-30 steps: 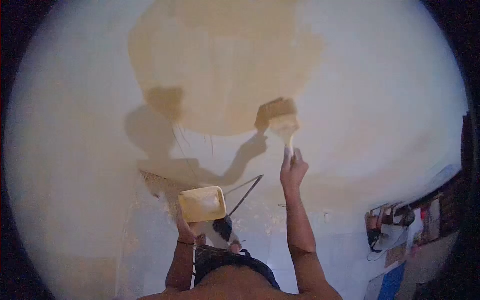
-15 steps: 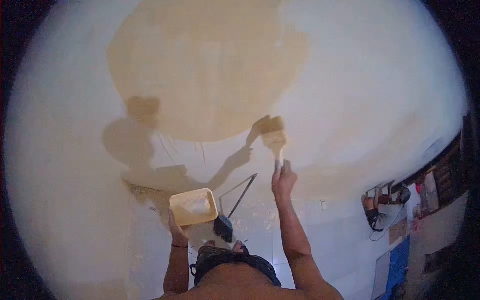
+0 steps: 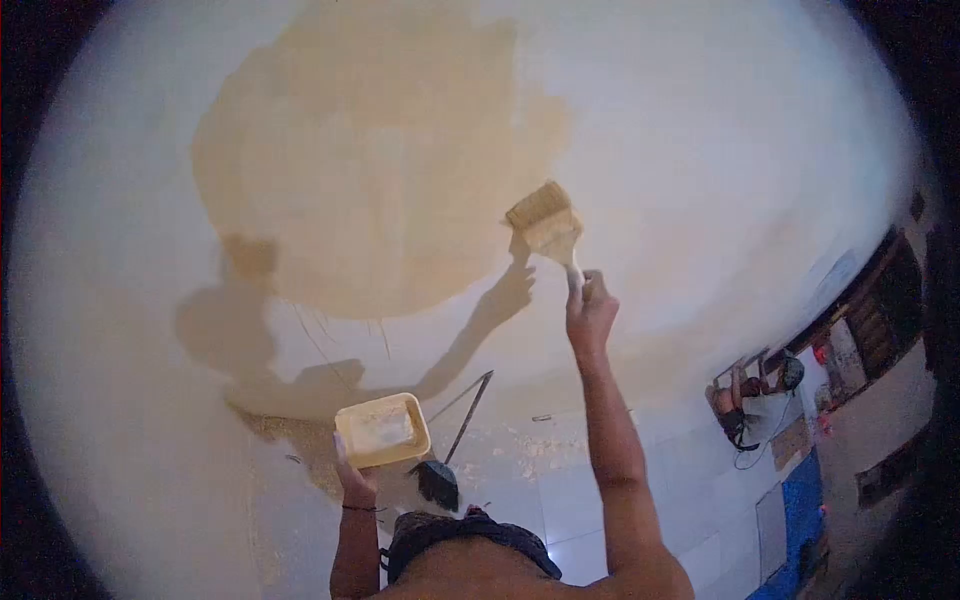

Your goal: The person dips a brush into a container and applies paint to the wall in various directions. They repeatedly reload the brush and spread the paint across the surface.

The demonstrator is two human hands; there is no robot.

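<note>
Wall (image 3: 690,60) fills the space past my right hand (image 3: 592,315), which grips the brush (image 3: 548,228). Up and left of that hand, a big tan patch (image 3: 350,160) looks done; to its right, the pale part (image 3: 700,190) looks undone. Lower down, my left hand (image 3: 356,482) holds the tub (image 3: 395,457).

No text, label, brand, number or sign can be read.
</note>
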